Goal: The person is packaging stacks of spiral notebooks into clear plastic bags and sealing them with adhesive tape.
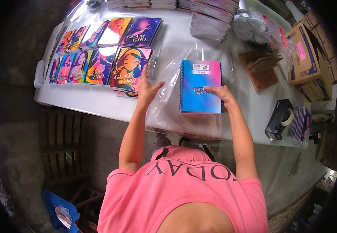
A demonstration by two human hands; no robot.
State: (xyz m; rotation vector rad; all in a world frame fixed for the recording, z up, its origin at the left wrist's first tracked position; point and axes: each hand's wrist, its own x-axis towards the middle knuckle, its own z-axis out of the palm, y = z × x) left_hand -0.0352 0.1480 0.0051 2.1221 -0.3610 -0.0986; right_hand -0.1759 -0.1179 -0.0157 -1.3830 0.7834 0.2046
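My right hand [221, 94] is at the right edge of a blue and pink spiral notebook [200, 79]. Its thumb lies on the cover and the other fingers are at the side, partly hidden. The notebook's coil runs down its left side, and it lies on a sheet of clear plastic [162, 105]. My left hand [149, 88] is spread, fingers apart, beside the orange illustrated notebook [127, 68] at the near right end of two rows of notebooks. Whether its fingertips touch that notebook's edge I cannot tell. Next to it in the far row is a dark purple notebook [143, 33].
Plastic-wrapped stacks of notebooks [209, 23] stand at the table's far side. To the right are a brown wooden stand [257, 70], a cardboard box [308, 62], a black tape dispenser [280, 118] and a wrapped notebook stack [301, 124]. A wooden rack [63, 147] stands below left.
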